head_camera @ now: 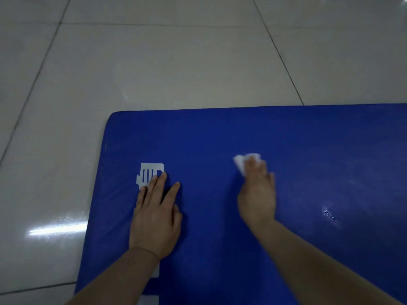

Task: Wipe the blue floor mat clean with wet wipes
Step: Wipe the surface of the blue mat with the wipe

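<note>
The blue floor mat [231, 137] lies flat on a pale, glossy tiled floor [154, 62], its rounded far-left corner and thick padded edge in view, so it reads as a foam-filled pad under a smooth vinyl-like skin: heavy enough to stay put, soft under pressure, and probably slick where damp. It needs no lifting; the sensible hold is a flat palm bearing down on it, which is what the left hand [155, 219] does, fingers straight and spread, resting on the mat with its fingertips overlapping a white printed logo [148, 172] near the mat's left edge. The right hand [257, 192] is nearer the mat's middle, its fingers curled over a wet wipe [241, 162], a small, limp, crumpled white wad that pokes out beyond the fingertips on the far side. The hand is blurred, so whether the grip is a pinch or the fingers simply press the wipe down is hard to say, though it looks bunched under them. Such a wipe is light, floppy and apt to roll up, so holding it wadded under several fingers suits it. To the right of that hand the mat shows faint streaks and a small scuffed patch [329, 214] with pale flecks.
</note>
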`<act>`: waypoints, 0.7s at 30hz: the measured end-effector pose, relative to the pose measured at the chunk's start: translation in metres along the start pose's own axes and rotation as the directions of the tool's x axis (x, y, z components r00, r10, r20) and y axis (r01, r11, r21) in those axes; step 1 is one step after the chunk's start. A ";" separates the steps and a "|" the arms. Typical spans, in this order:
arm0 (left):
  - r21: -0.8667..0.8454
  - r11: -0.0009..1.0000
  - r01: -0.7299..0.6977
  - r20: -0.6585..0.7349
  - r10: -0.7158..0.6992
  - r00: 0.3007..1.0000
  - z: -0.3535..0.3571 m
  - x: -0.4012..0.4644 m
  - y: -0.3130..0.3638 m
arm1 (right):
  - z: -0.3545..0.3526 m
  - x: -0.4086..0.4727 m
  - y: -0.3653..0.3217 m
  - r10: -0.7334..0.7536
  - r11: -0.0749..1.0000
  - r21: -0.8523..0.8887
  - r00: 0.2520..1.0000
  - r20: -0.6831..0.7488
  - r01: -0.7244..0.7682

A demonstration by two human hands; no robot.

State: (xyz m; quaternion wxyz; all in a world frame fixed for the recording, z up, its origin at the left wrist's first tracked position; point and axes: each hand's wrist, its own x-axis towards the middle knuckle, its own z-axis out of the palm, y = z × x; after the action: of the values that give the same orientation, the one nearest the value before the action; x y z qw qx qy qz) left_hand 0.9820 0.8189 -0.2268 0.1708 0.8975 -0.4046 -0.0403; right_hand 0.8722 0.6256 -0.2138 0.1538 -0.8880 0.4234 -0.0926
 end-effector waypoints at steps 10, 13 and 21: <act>0.035 0.999 0.024 0.057 -0.026 0.998 -0.002 0.002 0.000 | 0.031 -0.051 -0.077 -0.402 0.913 -0.008 0.905 0.140 0.407; 0.034 0.999 0.026 0.059 -0.028 0.998 -0.003 0.002 -0.001 | 0.019 -0.047 -0.072 -0.401 0.912 -0.008 0.897 0.185 0.410; 0.058 0.998 0.029 0.045 -0.032 0.998 0.000 0.002 0.000 | -0.013 -0.018 0.013 0.107 0.993 -0.051 0.994 0.039 -0.105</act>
State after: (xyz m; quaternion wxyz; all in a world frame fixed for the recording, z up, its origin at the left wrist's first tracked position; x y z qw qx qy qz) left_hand 0.9832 0.8178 -0.2266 0.1350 0.9070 -0.3956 -0.0520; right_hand 0.8477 0.6295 -0.2066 0.1455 -0.8696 0.4686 -0.0558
